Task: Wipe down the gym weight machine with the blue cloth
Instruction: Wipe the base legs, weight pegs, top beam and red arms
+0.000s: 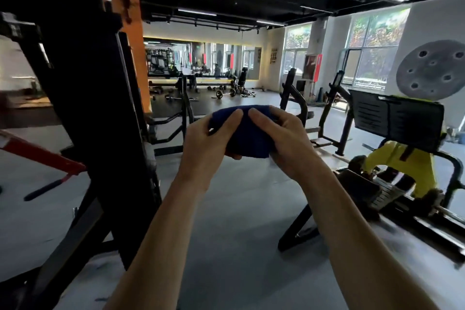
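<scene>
We hold the blue cloth (242,131) up in front of us at chest height, clear of any surface, our left hand (208,145) and right hand (281,141) both curled round it with thumbs pinching the top fold side by side. To do this step well, we judge, we should fold it into a flat, firm pad before turning to the dark weight machine (100,108) close on our left. No brand, label or writing is readable.
</scene>
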